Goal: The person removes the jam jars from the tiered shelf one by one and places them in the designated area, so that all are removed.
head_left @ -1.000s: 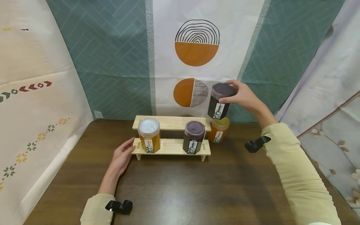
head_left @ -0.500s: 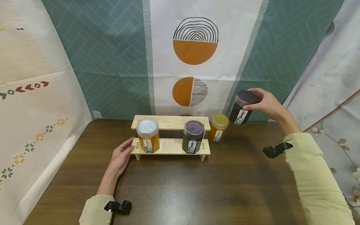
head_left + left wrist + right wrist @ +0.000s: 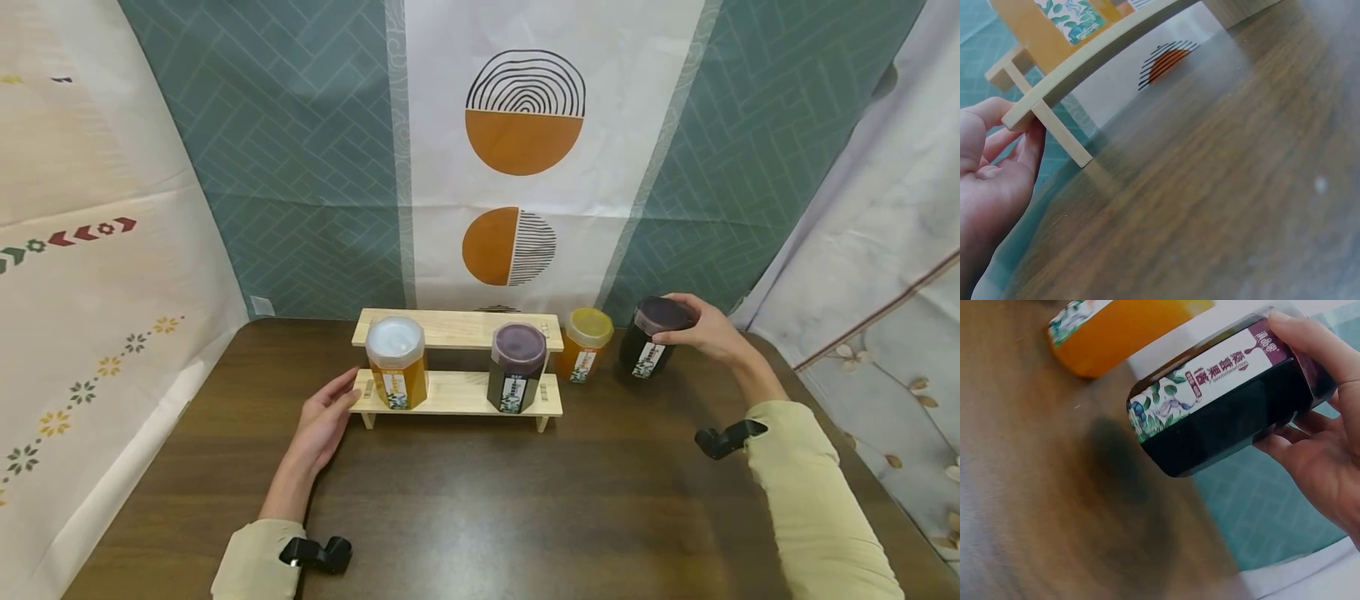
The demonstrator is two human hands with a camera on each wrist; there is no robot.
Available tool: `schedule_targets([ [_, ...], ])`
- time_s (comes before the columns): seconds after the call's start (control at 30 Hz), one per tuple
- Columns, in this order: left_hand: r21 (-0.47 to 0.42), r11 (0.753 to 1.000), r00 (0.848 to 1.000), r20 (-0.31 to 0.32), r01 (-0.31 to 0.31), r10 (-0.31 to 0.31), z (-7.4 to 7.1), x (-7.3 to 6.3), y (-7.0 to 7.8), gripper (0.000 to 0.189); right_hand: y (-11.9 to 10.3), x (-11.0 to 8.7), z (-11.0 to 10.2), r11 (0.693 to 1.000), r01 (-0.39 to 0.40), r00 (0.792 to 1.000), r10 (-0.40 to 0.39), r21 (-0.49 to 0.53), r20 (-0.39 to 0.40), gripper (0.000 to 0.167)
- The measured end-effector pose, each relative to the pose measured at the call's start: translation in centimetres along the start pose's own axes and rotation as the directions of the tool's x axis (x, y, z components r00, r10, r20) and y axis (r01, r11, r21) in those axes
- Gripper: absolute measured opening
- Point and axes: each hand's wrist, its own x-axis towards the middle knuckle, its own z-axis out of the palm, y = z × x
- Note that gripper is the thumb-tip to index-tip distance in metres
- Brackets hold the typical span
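My right hand (image 3: 708, 333) grips a dark purple jam jar (image 3: 1216, 394) around its lid end, thumb on one side and fingers on the other. In the head view this jar is upright, low over the table at the back right, just right of an orange jar with a yellow lid (image 3: 587, 342). My left hand (image 3: 324, 421) holds the left end of a two-step wooden rack (image 3: 457, 392); the left wrist view shows the thumb side at the board's edge and fingers beneath it (image 3: 1007, 140). On the lower step stand a white-lidded orange jar (image 3: 397, 367) and another dark jar (image 3: 516, 367).
The brown wooden table (image 3: 480, 500) meets a green and white cloth backdrop (image 3: 322, 167) just behind the rack. Pale patterned cloths hang at the left (image 3: 97, 317) and right (image 3: 885, 275) sides. The rack's upper step (image 3: 457, 327) holds no jar.
My right hand has carried the dark jar from above the yellow-lidded jar to the right, then lowered it beside that jar. My left hand stays at the rack's end.
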Motion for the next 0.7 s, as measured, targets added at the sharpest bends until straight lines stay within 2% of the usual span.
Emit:
schedule_targets([
  [0.17, 0.017, 1.000, 1.000, -0.001, -0.004, 0.004, 0.0, 0.0, 0.0, 0.052, 2.3, -0.3, 1.3, 0.994, -0.009, 1.000, 0.007, 0.108, 0.024, 0.069],
  [0.37, 0.025, 1.000, 1.000, 0.000, -0.017, 0.017, 0.1, 0.0, 0.0, 0.052, 3.4, -0.6, 1.6, 0.964, -0.063, 0.997, 0.048, 0.259, 0.066, 0.064],
  [0.53, 0.032, 0.999, 1.000, -0.006, -0.013, 0.014, 0.0, 0.0, 0.0, 0.052, 3.6, -0.4, 1.3, 0.968, -0.117, 0.987, 0.088, 0.220, 0.138, 0.074],
  [0.7, 0.039, 0.999, 1.000, 0.004, 0.001, -0.002, 0.0, 0.0, -0.1, 0.053, 2.7, -0.9, 1.1, 0.975, -0.149, 0.979, 0.123, 0.163, 0.160, 0.079],
])
